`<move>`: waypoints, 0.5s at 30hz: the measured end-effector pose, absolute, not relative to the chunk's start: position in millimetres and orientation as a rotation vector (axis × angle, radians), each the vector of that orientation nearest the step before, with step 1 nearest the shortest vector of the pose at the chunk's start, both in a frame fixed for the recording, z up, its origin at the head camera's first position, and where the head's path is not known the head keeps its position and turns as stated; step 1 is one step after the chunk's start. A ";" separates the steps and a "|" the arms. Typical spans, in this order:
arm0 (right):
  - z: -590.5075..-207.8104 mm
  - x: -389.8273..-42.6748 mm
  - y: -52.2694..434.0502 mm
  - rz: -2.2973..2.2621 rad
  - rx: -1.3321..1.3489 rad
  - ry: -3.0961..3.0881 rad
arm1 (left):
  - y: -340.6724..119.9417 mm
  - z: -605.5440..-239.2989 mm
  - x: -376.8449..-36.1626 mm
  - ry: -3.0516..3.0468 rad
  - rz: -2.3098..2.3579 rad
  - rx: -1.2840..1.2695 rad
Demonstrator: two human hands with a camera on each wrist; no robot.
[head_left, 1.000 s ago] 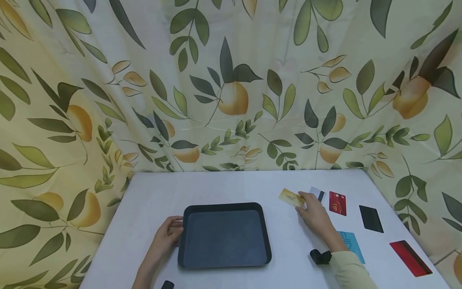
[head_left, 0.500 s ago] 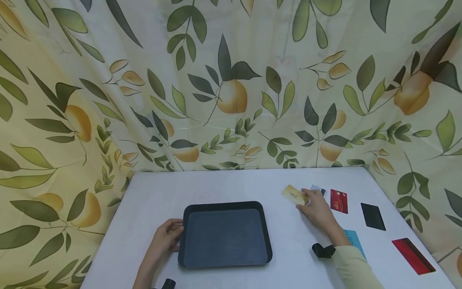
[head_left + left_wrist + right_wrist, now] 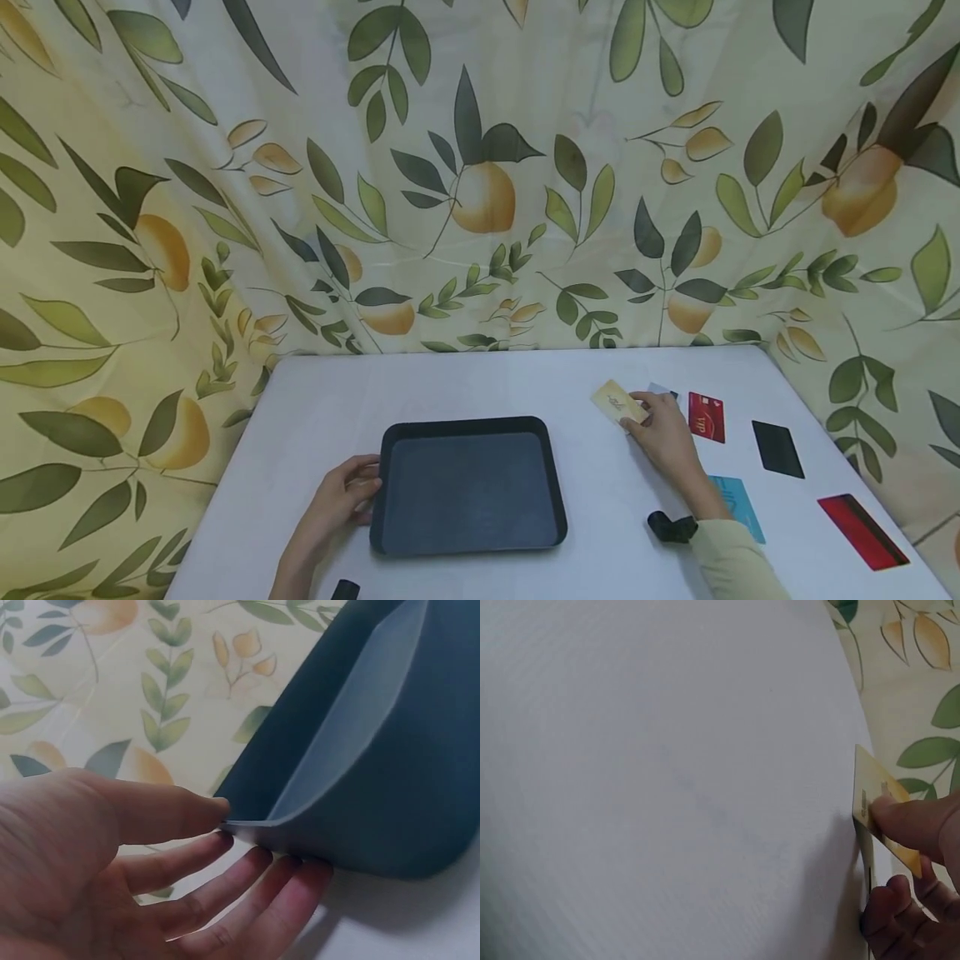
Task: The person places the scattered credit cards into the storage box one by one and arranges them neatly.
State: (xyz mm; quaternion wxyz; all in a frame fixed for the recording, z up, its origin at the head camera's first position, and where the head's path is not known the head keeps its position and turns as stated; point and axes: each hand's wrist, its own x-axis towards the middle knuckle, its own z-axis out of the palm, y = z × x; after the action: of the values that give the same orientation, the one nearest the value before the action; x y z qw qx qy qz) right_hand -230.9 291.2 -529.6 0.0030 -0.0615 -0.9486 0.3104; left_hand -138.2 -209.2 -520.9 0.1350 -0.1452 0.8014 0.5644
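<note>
A white counter [image 3: 480, 383] holds a dark tray [image 3: 467, 487] near the front. The left hand [image 3: 337, 500] grips the tray's left edge, thumb on the rim and fingers under it. Off to the right, the right hand [image 3: 663, 433] pinches a gold card [image 3: 618, 402] lifted off the counter. A red card [image 3: 706, 417], black card [image 3: 777, 448] and blue card [image 3: 738, 507] lie close by.

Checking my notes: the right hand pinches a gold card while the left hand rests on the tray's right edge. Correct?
Not quite: the left hand holds the tray at its left edge, as the head view shows. The right hand does pinch the gold card.
</note>
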 end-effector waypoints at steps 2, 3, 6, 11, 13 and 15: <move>-531.1 -230.4 290.7 0.964 -0.192 -2.944 | -208.6 -521.5 -139.3 2.303 1.666 -0.429; -531.7 -230.3 290.4 0.959 -0.195 -2.931 | -208.4 -522.0 -139.9 2.298 1.680 -0.426; -532.4 -230.4 289.0 0.962 -0.211 -2.908 | -208.2 -522.9 -141.1 2.288 1.722 -0.407; -532.2 -230.8 286.3 1.003 -0.245 -2.900 | -208.9 -525.8 -142.1 2.287 1.763 -0.385; -531.9 -230.5 285.7 1.032 -0.250 -2.897 | -209.3 -527.4 -142.3 2.280 1.774 -0.398; -531.1 -230.2 285.2 1.075 -0.258 -2.887 | -209.8 -529.2 -142.6 2.278 1.778 -0.415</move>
State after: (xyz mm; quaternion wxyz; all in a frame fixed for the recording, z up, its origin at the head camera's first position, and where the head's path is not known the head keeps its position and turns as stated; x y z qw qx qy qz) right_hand -230.2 285.2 -531.1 0.0249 -0.0834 -0.9336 0.3476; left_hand -142.6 -209.8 -529.2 0.1108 -0.1413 0.7756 0.6051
